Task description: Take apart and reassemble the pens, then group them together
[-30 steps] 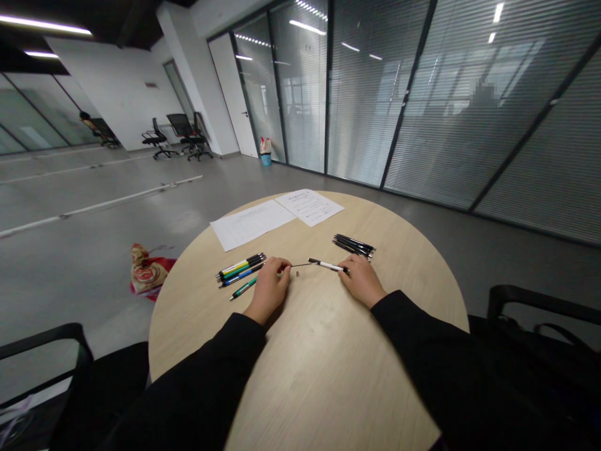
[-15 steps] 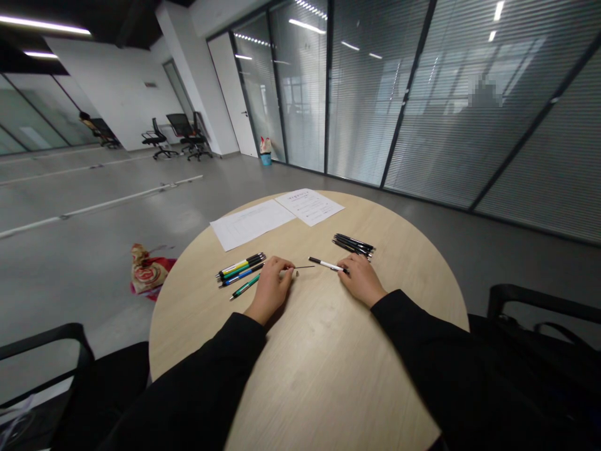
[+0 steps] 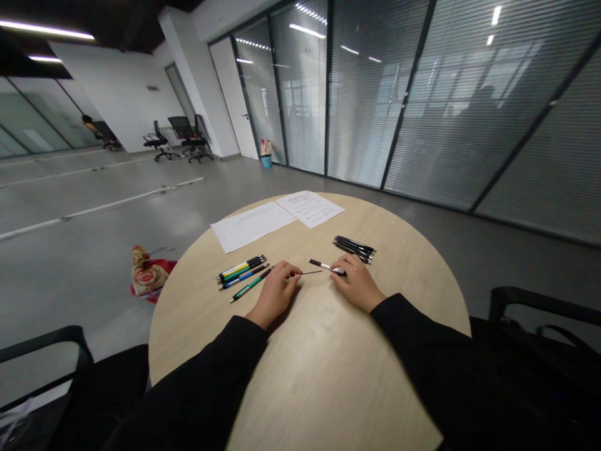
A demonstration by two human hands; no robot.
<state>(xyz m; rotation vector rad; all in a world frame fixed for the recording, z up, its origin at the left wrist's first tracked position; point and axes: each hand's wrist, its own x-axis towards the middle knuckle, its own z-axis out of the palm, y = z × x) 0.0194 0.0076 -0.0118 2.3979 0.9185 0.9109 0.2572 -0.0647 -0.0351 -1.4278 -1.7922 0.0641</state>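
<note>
Our left hand [image 3: 277,288] pinches a thin dark rod [image 3: 312,272]; our right hand [image 3: 355,283] pinches a white-and-black pen [image 3: 323,265]. Black pens [image 3: 353,243] lie near it, far side.

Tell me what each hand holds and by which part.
Left hand: a thin dark rod, toward its left end. Right hand: a white-and-black pen, toward its right end.

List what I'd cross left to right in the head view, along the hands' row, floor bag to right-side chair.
Red-and-tan bag → coloured pens → left hand → thin dark rod → white-and-black pen → right hand → black chair armrest. Black pens left out: they overlap the right hand's span.
</note>
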